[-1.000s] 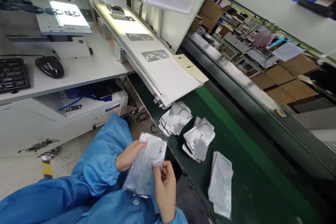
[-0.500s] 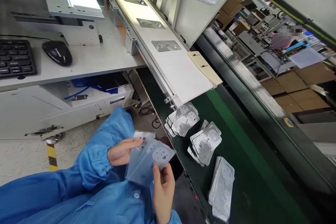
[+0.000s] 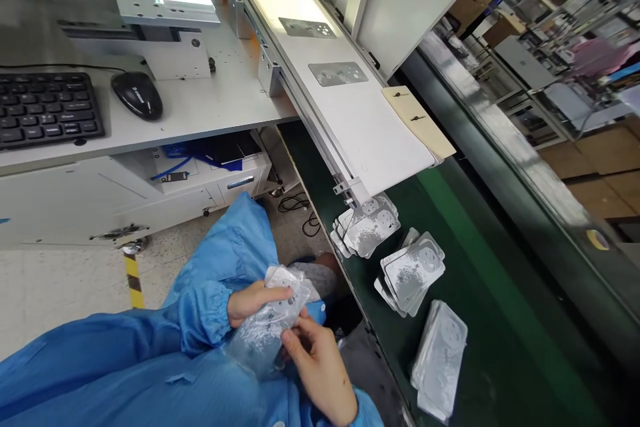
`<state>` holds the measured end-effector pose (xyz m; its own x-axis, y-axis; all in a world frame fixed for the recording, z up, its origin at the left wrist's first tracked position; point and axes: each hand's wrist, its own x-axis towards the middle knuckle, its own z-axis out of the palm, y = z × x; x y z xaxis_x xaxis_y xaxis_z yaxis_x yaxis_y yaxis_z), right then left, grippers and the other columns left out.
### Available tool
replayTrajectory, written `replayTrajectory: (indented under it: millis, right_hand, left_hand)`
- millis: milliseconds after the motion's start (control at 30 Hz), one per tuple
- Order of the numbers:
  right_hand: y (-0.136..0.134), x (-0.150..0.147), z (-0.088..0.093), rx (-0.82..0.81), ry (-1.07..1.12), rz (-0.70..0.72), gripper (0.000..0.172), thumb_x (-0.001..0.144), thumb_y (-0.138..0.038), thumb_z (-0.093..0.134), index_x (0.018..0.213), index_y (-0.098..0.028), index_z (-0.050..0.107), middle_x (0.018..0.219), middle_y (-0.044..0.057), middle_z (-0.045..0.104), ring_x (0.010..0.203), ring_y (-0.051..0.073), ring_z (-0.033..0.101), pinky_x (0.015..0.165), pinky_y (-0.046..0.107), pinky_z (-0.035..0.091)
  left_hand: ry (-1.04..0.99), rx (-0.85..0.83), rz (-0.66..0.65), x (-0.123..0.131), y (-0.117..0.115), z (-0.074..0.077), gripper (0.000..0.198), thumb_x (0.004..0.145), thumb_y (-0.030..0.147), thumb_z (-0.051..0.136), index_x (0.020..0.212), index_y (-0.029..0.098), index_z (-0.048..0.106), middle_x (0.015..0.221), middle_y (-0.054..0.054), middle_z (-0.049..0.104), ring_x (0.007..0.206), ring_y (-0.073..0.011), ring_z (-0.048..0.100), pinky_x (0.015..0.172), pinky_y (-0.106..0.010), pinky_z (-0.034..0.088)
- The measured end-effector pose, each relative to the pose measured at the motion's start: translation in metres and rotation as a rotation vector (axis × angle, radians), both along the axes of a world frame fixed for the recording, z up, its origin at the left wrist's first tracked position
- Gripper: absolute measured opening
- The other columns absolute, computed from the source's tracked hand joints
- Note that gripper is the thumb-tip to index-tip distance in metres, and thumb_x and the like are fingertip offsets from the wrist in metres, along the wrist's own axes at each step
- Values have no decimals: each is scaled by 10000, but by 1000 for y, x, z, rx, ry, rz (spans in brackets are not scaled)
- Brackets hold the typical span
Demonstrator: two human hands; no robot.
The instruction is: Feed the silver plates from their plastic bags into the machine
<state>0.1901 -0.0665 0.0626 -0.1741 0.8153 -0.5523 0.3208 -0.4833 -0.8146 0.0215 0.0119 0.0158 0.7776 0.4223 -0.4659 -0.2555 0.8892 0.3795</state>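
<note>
In front of my blue sleeves, a small stack of thin, clear phone-back panels [image 3: 267, 327] with camera holes is held tilted. My left hand [image 3: 254, 301] grips it, thumb lying on the top face near the holes. The thumb and fingers of my right hand [image 3: 320, 360] pinch the lower right edge; those fingertips are partly hidden. To the right, on the green belt [image 3: 490, 293], lie a fanned pile of similar panels [image 3: 373, 227], a second fanned pile [image 3: 414, 270] and a neater stack [image 3: 441, 357].
A white conveyor [image 3: 370, 127] carries separate panels, one of them [image 3: 338, 73] near its end, which overhangs the green belt. A cream plate [image 3: 420, 123] sits at its side. On the left bench are a keyboard [image 3: 47, 107] and a mouse [image 3: 137, 95].
The panels, fanned apart before, are now gathered closer together. My right hand has shifted its pinch along their edge. The view has turned slightly left.
</note>
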Motion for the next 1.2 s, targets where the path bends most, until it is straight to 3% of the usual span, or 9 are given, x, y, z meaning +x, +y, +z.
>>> replayTrajectory:
  millis: [100,267,433,633,733,867,1000,1100,1200]
  right_hand:
    - [6,18,11,-34,-50,31,592,960,-721,536,801,-182,723,704,80,712,651,227,667,626,325,511]
    - [44,26,30,310,-308,-198,388,954,-586,626,895,-204,659,813,46,678,767,205,638,699,305,480]
    - [85,10,48,244,-246,219,222,911,-406,709,888,-220,590,724,-18,608,658,156,568,620,273,416]
    - [112,16,51,94,-146,285,387,897,-570,680,827,-205,572,726,0,610,638,145,540,595,267,419]
    - [123,20,68,118,-220,307,465,905,-651,643,812,-202,569,720,11,610,639,150,538,594,274,416]
    - [153,36,124,438,-346,118,390,947,-588,637,845,-215,583,749,28,660,690,175,617,635,287,481]
    - [232,79,168,792,-480,-287,365,864,-562,721,883,-230,571,768,49,701,699,214,673,658,330,549]
    - [303,108,168,768,-686,-455,384,834,-583,686,838,-221,560,754,96,707,676,254,687,664,398,579]
    - [345,116,153,777,-798,-464,389,840,-564,658,879,-179,618,859,176,735,821,332,720,808,513,581]
  left_hand:
    - [-2,-5,20,-3,-11,-5,482,781,549,819,904,86,771,770,-70,778,683,-160,681,682,-261,510]
    - [-107,25,-37,-6,-22,-3,528,798,607,771,877,85,757,780,-119,778,716,-229,721,735,-329,529]
    - [-145,34,-90,-9,-22,-7,477,753,541,805,924,99,755,799,-92,784,767,-224,733,759,-330,551]
    - [-193,66,-149,-15,-9,-9,528,687,491,815,1034,95,774,904,-111,801,826,-239,727,779,-339,554]
    - [-184,90,-142,-14,-5,-7,568,669,526,823,1044,100,792,866,-106,791,788,-234,710,740,-332,530]
    - [-142,107,-124,-12,1,-6,566,610,599,829,949,146,835,781,-84,778,737,-233,696,743,-349,511]
    - [-132,107,-76,-11,7,-2,467,626,589,814,884,202,850,759,-61,773,723,-219,692,769,-350,495]
    - [-119,96,-36,-11,8,-1,457,606,599,812,864,224,856,770,-65,780,731,-231,701,775,-356,491]
    - [-89,71,-5,-12,8,-5,460,568,631,813,824,252,857,764,-64,788,729,-245,704,784,-370,493]
